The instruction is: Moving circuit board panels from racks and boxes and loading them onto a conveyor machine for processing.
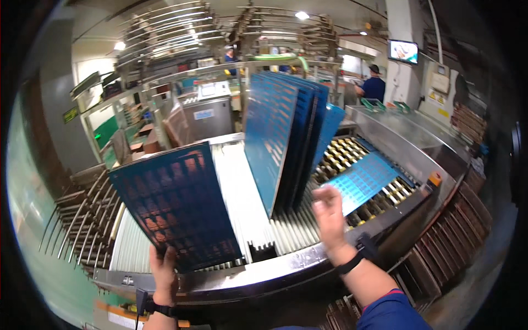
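My left hand [163, 270] grips the lower left edge of a large dark blue circuit-board panel [176, 209], which has copper-coloured patches and stands tilted over the left end of the conveyor. To the right of it my right hand [330, 214] is raised above the conveyor's front rail, fingers up and somewhat blurred, with nothing in it. Several blue panels [272, 132] stand upright side by side in the middle of the conveyor, beyond my hands. A lighter blue panel [363, 179] lies flat on the rollers, just past my right hand.
The conveyor's metal front rail [286, 269] runs across in front of me. Yellow-and-black rollers [344, 154] lead to a steel machine housing [407, 135] at the right. Wire racks [77, 225] stand at the left, brown slotted racks [440, 242] at the lower right. A person [374, 87] stands farther back.
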A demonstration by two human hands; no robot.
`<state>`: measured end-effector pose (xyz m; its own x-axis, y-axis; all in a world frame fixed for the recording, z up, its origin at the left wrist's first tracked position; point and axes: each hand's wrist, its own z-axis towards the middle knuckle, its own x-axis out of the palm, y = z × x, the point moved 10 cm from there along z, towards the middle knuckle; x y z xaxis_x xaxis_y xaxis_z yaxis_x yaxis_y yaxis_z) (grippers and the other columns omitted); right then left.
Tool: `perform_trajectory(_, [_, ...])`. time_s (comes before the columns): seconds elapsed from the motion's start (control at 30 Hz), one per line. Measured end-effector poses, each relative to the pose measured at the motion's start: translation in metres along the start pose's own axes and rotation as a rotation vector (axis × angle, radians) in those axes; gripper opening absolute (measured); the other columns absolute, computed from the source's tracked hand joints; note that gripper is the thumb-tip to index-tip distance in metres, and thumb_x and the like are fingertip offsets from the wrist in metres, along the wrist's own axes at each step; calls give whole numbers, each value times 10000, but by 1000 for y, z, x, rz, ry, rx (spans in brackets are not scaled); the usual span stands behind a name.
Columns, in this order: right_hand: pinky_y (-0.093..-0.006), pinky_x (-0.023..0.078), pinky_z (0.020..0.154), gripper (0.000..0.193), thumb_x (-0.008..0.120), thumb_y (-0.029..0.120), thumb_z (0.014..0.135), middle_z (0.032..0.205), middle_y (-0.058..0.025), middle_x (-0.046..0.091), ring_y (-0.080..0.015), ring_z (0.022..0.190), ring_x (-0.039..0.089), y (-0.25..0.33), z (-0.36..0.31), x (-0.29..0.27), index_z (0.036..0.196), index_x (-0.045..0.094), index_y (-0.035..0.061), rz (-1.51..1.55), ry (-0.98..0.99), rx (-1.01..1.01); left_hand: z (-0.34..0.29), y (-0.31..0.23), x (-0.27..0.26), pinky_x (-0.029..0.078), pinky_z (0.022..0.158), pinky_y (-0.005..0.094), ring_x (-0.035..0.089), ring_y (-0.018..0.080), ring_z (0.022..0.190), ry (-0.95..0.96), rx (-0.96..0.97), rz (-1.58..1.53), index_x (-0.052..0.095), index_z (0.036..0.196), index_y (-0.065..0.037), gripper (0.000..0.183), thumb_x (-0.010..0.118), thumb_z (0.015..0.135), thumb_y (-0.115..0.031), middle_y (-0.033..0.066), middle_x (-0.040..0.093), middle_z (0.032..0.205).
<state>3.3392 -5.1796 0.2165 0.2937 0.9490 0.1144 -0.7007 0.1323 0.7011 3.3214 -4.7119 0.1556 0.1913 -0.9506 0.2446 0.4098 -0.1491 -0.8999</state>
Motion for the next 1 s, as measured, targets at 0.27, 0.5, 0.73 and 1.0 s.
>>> perform_trajectory(0.27, [-422, 370, 1063, 683, 685, 212, 907, 1440, -208, 430, -291, 1274, 476, -121, -15, -310, 1436, 327, -31, -193, -917, 503, 16, 9, 45, 472, 917, 298, 589, 135, 1042, 107, -16, -76, 524, 1310, -68, 333, 623, 1000, -139, 26, 613, 1205])
perform_trajectory(0.5, [-446, 529, 697, 270, 554, 122, 980, 1120, -88, 664, -249, 908, 673, -224, 3, -270, 1242, 556, 58, 433, -761, 862, 28, -21, 52, 520, 922, 356, 629, 177, 1043, 46, -42, -129, 508, 1312, -69, 315, 582, 1012, -131, 57, 634, 1203])
perform_trajectory(0.73, [-356, 482, 836, 261, 529, 74, 987, 1034, -114, 686, -224, 943, 642, -146, 138, -251, 1237, 559, 5, -250, -514, 177, 7, 31, 13, 544, 853, 417, 660, 243, 975, 6, -369, 16, 560, 1231, -35, 341, 629, 974, -249, 102, 673, 1099])
perform_trajectory(1.0, [-500, 521, 794, 500, 483, 56, 960, 1081, -226, 678, -414, 942, 655, -132, 212, -164, 1449, 461, 155, -943, -400, 18, 19, 84, -57, 482, 724, 297, 579, 137, 791, -5, -469, 390, 582, 1060, -15, 256, 609, 977, -256, 49, 616, 907])
